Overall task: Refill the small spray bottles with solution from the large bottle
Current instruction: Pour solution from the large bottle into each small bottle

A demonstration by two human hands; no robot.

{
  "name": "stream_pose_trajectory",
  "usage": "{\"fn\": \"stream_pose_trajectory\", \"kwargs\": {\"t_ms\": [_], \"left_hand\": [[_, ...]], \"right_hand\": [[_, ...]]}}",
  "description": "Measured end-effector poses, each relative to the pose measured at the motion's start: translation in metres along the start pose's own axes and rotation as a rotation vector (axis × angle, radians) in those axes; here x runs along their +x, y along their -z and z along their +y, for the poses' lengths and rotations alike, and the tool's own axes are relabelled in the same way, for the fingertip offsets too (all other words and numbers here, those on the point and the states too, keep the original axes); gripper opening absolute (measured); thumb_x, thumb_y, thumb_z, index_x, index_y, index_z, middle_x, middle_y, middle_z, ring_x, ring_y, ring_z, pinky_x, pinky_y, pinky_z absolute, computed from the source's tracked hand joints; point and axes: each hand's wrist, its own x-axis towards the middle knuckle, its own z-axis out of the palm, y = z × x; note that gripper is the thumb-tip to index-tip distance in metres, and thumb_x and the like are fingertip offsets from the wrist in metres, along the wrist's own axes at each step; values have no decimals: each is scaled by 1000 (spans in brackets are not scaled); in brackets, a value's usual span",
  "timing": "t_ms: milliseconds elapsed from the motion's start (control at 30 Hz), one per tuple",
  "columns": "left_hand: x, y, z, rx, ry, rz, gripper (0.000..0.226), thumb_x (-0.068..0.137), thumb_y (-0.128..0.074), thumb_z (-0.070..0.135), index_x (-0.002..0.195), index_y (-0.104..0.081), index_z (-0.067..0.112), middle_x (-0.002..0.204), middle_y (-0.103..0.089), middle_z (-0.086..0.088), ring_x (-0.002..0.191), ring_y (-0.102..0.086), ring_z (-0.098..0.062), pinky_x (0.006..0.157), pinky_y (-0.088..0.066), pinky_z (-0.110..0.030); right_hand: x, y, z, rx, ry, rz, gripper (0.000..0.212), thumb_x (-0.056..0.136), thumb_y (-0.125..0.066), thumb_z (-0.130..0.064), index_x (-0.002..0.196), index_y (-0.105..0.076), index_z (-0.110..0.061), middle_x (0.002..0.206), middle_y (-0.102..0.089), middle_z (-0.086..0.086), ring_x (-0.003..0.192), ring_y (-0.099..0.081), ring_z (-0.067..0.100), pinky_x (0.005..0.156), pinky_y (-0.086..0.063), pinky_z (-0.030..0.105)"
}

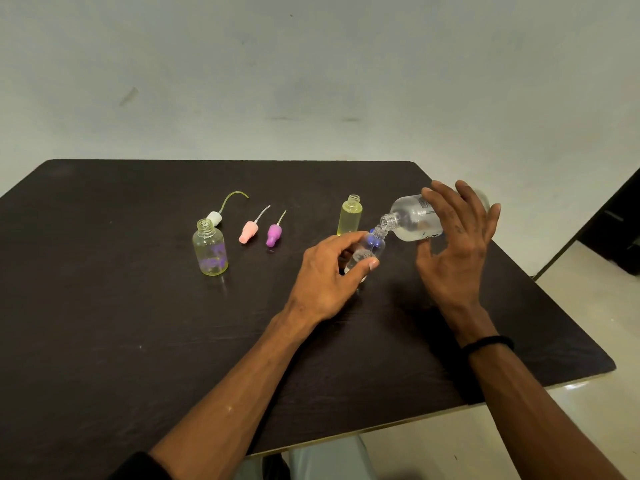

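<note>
Gripped round its lower body by the left hand (329, 271), thumb and fingers curled on it, the small clear bottle (367, 252) is kept just right of the table's centre, tipped a bit toward 1 o'clock so its open neck meets the mouth of the large bottle (415, 218). That big one is held nearly on its side by the right hand (457, 237), fingers spread wide over the far side and the thumb under it, neck pointed down toward 8 o'clock. Some clear liquid can be seen in the bottom of the small bottle, so filling looks underway but not finished; whether a stream is running right now can't be told.

Handling-wise: both bottles look like thin clear plastic, so light and a bit squashy is the guess. The small one is best taken low on the body, as it is here, leaving the neck free. The large bottle looks under half full, so the weight probably sloshes around when it's tipped, and any wet plastic would be slippery.

At about 12 o'clock from the small bottle a tall yellow bottle (349, 218) is stood open. Over at 9 o'clock a round yellowish bottle (209, 249) is open too, with a white cap (215, 218), a pink cap (248, 232) and a purple cap (274, 234) laid on the dark table (104, 323) beside it
</note>
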Motion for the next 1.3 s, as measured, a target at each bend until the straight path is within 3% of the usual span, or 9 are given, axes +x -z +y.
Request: {"fn": "stream_pose_trajectory", "kwargs": {"t_ms": [600,1033,1300], "left_hand": [[-1,0,0,-12,23,-10,40,92,-77,28,131,-69,28,113,-72,5,102,-69,-12,90,-59,-37],[0,1,2,3,-8,-5,41,93,-77,27,133,-68,26,115,-71,7,103,-67,-7,88,-57,-25],[0,1,1,16,-6,-14,40,93,-76,29,133,-67,28,115,-71,9,103,-66,-11,88,-55,-26]], "right_hand": [[0,1,-2,6,-4,-7,83,70,-72,14,146,-58,-16,157,-53,4,156,-33,28,124,-6,74],[0,1,-1,-4,6,1,83,69,-74,15,145,-59,-15,156,-54,4,155,-33,28,124,-5,73],[0,0,-1,-7,2,10,81,68,-73,17,143,-61,-14,155,-55,5,155,-35,30,124,-5,72]]}}
